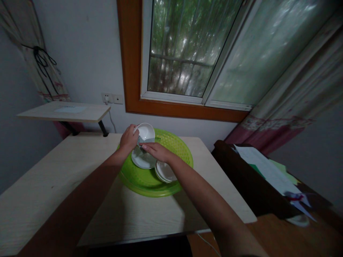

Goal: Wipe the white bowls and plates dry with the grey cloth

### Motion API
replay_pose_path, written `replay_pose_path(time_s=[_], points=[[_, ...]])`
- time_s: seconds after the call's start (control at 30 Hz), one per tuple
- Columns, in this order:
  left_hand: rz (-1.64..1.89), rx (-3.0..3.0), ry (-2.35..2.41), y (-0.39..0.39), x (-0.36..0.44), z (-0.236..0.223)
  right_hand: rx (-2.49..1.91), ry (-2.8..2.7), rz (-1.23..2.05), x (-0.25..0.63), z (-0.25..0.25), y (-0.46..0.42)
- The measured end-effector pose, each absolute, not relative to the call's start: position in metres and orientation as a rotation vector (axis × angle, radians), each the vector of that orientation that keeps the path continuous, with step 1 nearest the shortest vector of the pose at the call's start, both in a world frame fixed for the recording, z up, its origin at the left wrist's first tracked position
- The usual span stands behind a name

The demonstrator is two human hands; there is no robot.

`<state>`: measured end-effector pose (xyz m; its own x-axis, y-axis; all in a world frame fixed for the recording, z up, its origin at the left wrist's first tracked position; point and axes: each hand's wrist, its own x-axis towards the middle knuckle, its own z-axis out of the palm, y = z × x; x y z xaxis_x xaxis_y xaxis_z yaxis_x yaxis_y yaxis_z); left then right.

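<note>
My left hand is closed on the left rim of a white bowl, tilted so that its inside faces me. My right hand reaches in from the right at the bowl's lower edge, fingers together. Between the hands shows a small grey-blue piece that looks like cloth, pinched at my right fingertips. Below them a white plate lies in a round lime-green basket. Stacked white bowls sit in the basket beneath my right wrist, partly covered by it.
The basket stands on a pale wooden table. At the left, a raised shelf on black legs carries a sheet of paper. Behind are a wall socket and a wood-framed window. Papers lie on a dark brown piece of furniture at the right.
</note>
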<state>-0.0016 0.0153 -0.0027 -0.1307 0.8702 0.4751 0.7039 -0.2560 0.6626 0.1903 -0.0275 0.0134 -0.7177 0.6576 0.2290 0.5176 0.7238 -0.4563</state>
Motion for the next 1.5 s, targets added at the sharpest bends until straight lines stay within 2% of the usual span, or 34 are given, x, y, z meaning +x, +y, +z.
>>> replay_pose_path(time_s=[0.1,0.3,0.43,0.57,0.77,0.87,1.27,1.5], points=[[1.334,1.951,1.791,0.016,-0.001,-0.003,-1.058,-2.602,0.408,0.190,0.015,-0.026],[1.290,1.957,1.777,0.019,0.001,-0.004,-1.157,-2.627,-0.175,0.193,0.009,-0.020],[1.267,1.947,1.772,0.019,0.001,-0.005,-1.171,-2.568,-0.336,0.195,0.006,-0.020],[1.271,1.948,1.794,0.019,0.000,-0.006,-1.115,-2.632,-0.328,0.190,0.010,-0.023],[1.255,1.983,1.773,0.020,0.000,-0.008,-0.875,-2.765,-0.019,0.186,0.013,-0.024],[1.237,1.950,1.738,0.021,0.000,-0.009,-0.789,-2.714,0.031,0.185,0.007,-0.023],[1.252,1.872,1.422,0.022,0.002,-0.012,-0.912,-2.621,-0.263,0.188,0.000,-0.020],[1.241,1.921,1.536,0.013,0.006,-0.005,-1.096,-2.465,-0.348,0.187,-0.001,-0.024]])
